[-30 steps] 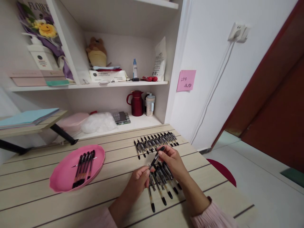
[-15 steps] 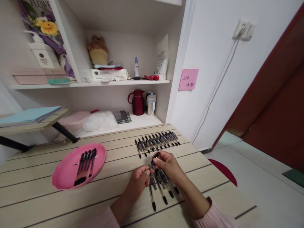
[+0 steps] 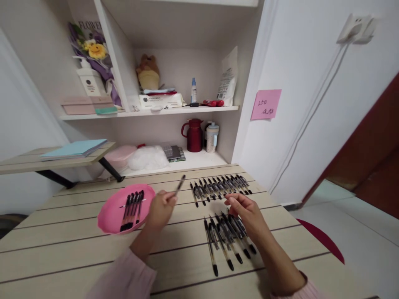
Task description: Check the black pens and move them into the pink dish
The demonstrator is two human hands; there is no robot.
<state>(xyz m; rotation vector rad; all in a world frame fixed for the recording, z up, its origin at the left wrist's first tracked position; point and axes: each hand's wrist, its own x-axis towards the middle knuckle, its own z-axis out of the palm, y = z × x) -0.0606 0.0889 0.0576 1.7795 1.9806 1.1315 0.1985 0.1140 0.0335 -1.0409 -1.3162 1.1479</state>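
In our left hand (image 3: 162, 209) we grasp a slim black-capped pen (image 3: 180, 185), its dark end slanting up toward the far edge of the pale wood-plank table (image 3: 174, 253). That hand sits just beside the right rim of a round pink scalloped tray (image 3: 109, 218), where black-capped pens with brownish barrels (image 3: 133, 207) lie side by side. Our right hand (image 3: 246, 211) is released, its fingers loosely bent, over the far right end of a slanted group of clear-barrelled black pens (image 3: 229, 234) lying closer to the table's near edge. Beyond it, a long row of similar black pens (image 3: 220, 189) lies near the table's far right corner.
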